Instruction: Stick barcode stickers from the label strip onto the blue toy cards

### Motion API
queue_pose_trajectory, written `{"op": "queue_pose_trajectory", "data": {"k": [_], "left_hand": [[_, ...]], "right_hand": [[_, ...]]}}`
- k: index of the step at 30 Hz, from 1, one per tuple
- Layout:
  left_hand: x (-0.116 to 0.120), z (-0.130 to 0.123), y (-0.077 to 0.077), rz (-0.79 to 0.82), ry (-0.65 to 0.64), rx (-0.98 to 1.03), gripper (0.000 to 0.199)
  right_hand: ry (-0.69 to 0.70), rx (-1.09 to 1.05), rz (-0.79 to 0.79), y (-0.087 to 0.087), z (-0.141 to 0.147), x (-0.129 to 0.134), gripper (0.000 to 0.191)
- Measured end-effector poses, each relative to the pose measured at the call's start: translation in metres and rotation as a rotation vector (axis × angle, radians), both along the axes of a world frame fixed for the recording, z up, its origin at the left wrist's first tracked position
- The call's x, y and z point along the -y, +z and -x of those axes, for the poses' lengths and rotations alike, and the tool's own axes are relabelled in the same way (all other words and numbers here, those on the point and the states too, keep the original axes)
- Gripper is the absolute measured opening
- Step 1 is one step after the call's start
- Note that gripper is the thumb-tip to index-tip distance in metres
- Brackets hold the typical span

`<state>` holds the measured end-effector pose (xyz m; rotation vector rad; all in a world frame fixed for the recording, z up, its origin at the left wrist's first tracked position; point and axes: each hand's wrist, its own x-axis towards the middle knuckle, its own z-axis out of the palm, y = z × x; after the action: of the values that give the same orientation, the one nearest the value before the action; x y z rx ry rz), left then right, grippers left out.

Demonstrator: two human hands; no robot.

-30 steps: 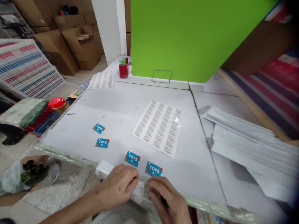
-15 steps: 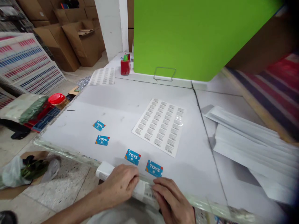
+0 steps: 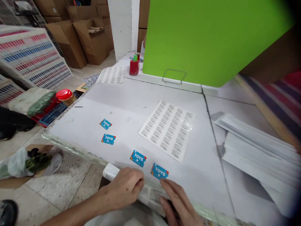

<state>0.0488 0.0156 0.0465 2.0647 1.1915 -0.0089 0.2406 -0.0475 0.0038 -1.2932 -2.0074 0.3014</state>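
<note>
Worktable (image 3: 122, 103), near edge, lower centre: the left hand (image 3: 124, 188) clasps a white barcoded packet (image 3: 151, 196) as I watch the right hand (image 3: 181, 201) slide along it, fingers spread, its grip unclear from here, just beside a TOYS label (image 3: 160, 171).

The head-worn camera looks forward and down at both hands (image 3: 124, 187) (image 3: 180, 201).

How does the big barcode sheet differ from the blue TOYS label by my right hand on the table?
The barcode sheet is far larger than the TOYS label. The barcode sheet is white with rows of small black barcodes, while the TOYS label is blue with the white word TOYS. The barcode sheet holds many repeated prints; the TOYS label is a single piece. Both lie flat on the white table.
</note>
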Motion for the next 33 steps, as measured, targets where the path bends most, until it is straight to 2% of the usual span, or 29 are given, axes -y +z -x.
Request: {"op": "queue_pose_trajectory", "data": {"k": [6,12,16,20,26,30,33], "left_hand": [[0.004,0.002,0.004,-0.002,0.043,0.065,0.021],[0.008,0.003,0.005,-0.025,0.034,0.104,0.022],[0.010,0.000,0.003,-0.038,0.012,0.110,0.022],[0.010,-0.004,0.002,-0.017,0.010,0.080,0.023],[0.010,-0.007,0.007,-0.026,-0.031,0.041,0.026],[0.010,-0.010,0.005,-0.055,-0.053,0.040,0.025],[0.009,-0.012,0.001,-0.058,-0.047,0.030,0.025]], "right_hand": [[0.058,0.018,-0.021,-0.004,-0.005,0.002,0.016],[-0.030,-0.033,0.082,-0.009,0.002,0.011,0.024],[-0.056,-0.123,0.020,-0.018,0.003,0.016,0.020],[-0.082,-0.051,-0.021,-0.020,0.001,0.022,0.023],[-0.121,-0.109,0.046,-0.017,0.003,0.022,0.025],[-0.042,-0.101,-0.013,-0.020,0.002,0.022,0.024],[-0.037,-0.099,-0.010,-0.018,0.000,0.023,0.019]]}}
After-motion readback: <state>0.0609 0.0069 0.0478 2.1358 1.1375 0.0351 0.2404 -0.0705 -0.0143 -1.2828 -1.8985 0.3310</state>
